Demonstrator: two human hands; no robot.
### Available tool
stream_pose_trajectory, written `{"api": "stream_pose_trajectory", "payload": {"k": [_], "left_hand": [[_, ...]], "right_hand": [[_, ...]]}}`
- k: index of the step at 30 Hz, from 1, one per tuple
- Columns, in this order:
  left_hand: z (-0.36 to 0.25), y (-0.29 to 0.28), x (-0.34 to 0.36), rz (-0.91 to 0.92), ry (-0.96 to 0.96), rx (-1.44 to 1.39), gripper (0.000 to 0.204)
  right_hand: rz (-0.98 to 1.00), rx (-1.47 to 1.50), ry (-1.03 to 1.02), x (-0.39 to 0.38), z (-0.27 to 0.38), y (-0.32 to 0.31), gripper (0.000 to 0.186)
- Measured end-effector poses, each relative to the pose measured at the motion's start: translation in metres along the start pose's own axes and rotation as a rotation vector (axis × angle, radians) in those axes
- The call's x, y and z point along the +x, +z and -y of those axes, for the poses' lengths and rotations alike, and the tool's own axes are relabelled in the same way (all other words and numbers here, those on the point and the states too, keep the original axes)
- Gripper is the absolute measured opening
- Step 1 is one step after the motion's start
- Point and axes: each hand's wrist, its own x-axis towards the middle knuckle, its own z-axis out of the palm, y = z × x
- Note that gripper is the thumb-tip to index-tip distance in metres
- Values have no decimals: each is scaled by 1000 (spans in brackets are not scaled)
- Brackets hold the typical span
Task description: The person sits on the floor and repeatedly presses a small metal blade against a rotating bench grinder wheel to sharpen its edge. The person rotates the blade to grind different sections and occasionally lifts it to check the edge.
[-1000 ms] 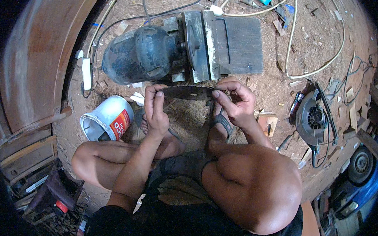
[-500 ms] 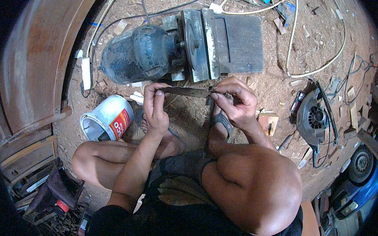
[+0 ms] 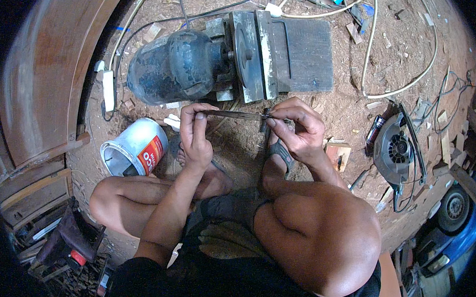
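Observation:
Between my hands stretches a dark, narrow strip (image 3: 236, 115), shaped like a blade; I cannot tell whether it is metal or wood. My left hand (image 3: 196, 137) pinches one end between thumb and fingers. At the opposite end my right hand (image 3: 300, 127) is closed in a pinch, with the tip partly hidden by its fingers. Just beyond the strip lies a worn blue motor (image 3: 170, 66) with a round disc (image 3: 241, 55) on its shaft. The disc stands upright beside a dark flat board (image 3: 309, 55), and the strip is apart from it.
A white bucket (image 3: 122, 140) lies tipped at the left, near my foot. At the right sits a circular saw (image 3: 397, 149) among wood scraps. A pale cable (image 3: 363, 79) loops over the dusty ground, and a wooden panel (image 3: 43, 72) stands far left.
The strip has rolled slightly between my fingers, so it looks thinner and shows more of its edge. Both hands stay in nearly the same place.

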Motion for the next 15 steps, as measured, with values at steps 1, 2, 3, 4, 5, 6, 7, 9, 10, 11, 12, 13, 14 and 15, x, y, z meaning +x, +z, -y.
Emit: {"api": "stream_pose_trajectory", "payload": {"k": [1, 2, 3, 4, 5, 6, 7, 9, 10, 11, 12, 13, 14, 15], "left_hand": [[0, 0, 0, -2, 3, 5, 15], [1, 0, 0, -4, 7, 10, 15], [1, 1, 0, -6, 10, 16, 15], [0, 1, 0, -2, 11, 21, 15], [-2, 1, 1, 1, 11, 25, 15], [-3, 2, 1, 4, 12, 30, 15], [-3, 2, 1, 0, 15, 12, 15], [-3, 3, 1, -8, 22, -24, 15], [-2, 3, 1, -11, 15, -21, 15], [-1, 2, 0, -14, 9, -18, 15], [-1, 1, 0, -18, 4, -14, 15], [-1, 1, 0, -16, -2, -20, 15], [-1, 2, 0, -15, -8, -25, 15], [-1, 2, 0, -14, -13, -31, 15]], "right_hand": [[0, 3, 3, -1, -1, 0, 14], [0, 5, 6, -1, -1, -1, 14], [-1, 5, 6, -1, -1, -1, 14], [-1, 4, 6, -1, -1, -1, 14], [-2, 4, 6, -1, -2, -1, 14], [-1, 0, 8, -1, -1, -1, 14], [2, -4, 10, 0, -1, -1, 14], [6, -7, 14, 0, -2, 0, 15], [7, -6, 15, -1, -4, 0, 15], [8, -6, 15, -1, -5, 0, 15], [8, -9, 18, -1, -4, 0, 15], [7, -17, 23, 0, -3, 0, 15], [5, -24, 28, 0, -2, 0, 15], [-8, -28, 32, -1, -2, 0, 14]]}}
